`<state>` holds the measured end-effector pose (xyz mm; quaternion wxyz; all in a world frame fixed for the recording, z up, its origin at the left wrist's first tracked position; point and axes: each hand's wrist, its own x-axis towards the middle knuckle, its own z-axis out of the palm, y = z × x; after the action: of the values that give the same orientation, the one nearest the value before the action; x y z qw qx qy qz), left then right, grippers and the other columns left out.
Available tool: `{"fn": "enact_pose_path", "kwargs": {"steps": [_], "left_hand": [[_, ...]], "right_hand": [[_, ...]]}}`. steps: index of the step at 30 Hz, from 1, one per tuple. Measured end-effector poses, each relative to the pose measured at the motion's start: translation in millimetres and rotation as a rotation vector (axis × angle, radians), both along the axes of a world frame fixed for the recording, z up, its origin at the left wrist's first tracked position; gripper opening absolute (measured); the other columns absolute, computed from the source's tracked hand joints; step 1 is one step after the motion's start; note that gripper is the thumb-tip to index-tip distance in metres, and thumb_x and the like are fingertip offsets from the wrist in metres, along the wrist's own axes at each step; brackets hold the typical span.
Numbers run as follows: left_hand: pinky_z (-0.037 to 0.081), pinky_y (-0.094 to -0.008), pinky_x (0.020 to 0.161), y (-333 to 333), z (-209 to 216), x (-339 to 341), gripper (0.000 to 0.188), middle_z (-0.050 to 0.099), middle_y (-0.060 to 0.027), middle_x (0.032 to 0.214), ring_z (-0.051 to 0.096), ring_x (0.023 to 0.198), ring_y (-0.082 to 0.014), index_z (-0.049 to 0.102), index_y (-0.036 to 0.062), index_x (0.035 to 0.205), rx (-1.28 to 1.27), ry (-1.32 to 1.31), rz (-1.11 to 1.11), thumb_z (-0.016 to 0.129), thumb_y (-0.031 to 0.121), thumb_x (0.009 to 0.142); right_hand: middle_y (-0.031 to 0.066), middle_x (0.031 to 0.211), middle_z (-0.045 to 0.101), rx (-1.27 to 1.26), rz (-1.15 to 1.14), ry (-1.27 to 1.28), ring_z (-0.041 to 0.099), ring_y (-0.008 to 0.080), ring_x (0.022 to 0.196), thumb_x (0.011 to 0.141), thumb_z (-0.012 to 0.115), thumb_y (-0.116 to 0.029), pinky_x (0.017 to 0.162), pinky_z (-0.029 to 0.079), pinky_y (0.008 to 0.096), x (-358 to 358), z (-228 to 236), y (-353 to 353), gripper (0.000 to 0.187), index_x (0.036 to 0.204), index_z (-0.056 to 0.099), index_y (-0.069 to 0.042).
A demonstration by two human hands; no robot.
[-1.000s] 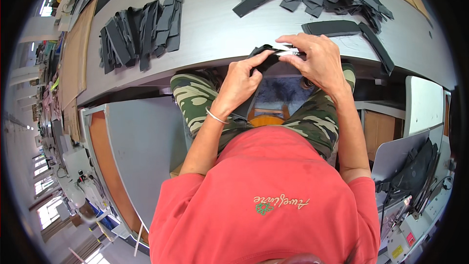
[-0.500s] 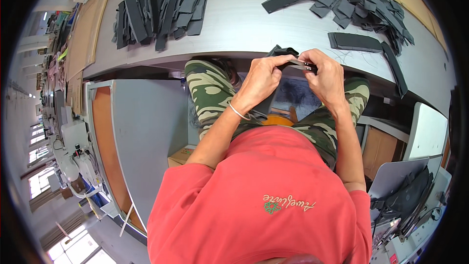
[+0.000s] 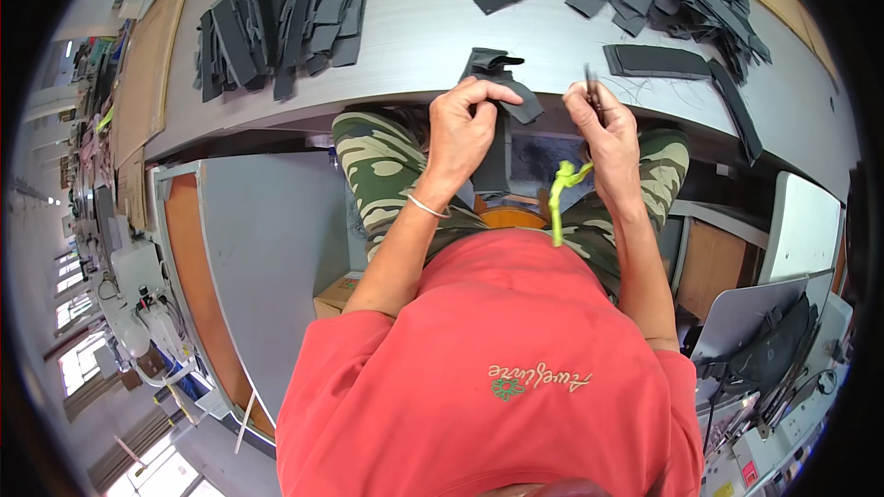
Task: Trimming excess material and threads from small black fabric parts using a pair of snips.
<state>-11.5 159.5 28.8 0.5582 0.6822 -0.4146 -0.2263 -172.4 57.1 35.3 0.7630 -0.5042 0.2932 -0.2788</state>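
The dark grey folded fabric piece (image 3: 498, 83) sits at the near edge of the long grey worktable (image 3: 424, 28), pinched in the left hand (image 3: 463, 124), whose fingers curl closed over its lower part with the wrist bent up. The right hand (image 3: 605, 124) is raised just beside it, apart, fist closed on a thin dark snipping tool (image 3: 592, 92); a yellow-green cord (image 3: 560, 198) dangles below that hand. Stacks of grey strips (image 3: 276, 23) lie farther left on the table.
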Motion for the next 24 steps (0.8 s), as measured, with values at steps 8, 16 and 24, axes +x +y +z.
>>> {"fn": "enact_pose_path", "kwargs": {"steps": [8,16,24], "left_hand": [[0.032,-0.0202,0.053,-1.8,7.2,0.5,0.032,0.052,0.0016,0.067,0.039,0.058,-0.0041,0.075,0.0054,0.089,0.001,-0.099,0.019,0.05,-0.011,0.078],[0.034,-0.0216,0.053,-1.8,12.8,-2.4,0.027,0.051,0.0004,0.067,0.041,0.059,-0.0056,0.075,0.0057,0.089,-0.001,-0.151,0.028,0.053,-0.008,0.079],[0.034,-0.0217,0.053,-1.9,12.2,-2.4,0.023,0.051,0.0003,0.066,0.043,0.06,-0.0056,0.074,0.0055,0.088,0.009,-0.167,0.005,0.056,-0.005,0.08]], "right_hand": [[0.0059,0.096,0.07,-0.73,0.012,0.361,0.065,0.0165,0.078,0.084,0.068,-0.016,0.072,0.049,0.0271,-5.2,33.5,5.9,0.024,0.107,0.067,-0.008],[0.0019,0.093,0.07,-0.92,0.031,0.508,0.062,0.0232,0.064,0.084,0.065,-0.02,0.063,0.047,0.0328,-3.0,32.5,12.7,0.017,0.098,0.07,-0.013],[0.0021,0.086,0.07,-1.069,0.105,0.47,0.063,0.0218,0.07,0.084,0.065,-0.019,0.065,0.042,0.0326,-3.2,32.3,8.5,0.013,0.094,0.07,-0.013]]}}
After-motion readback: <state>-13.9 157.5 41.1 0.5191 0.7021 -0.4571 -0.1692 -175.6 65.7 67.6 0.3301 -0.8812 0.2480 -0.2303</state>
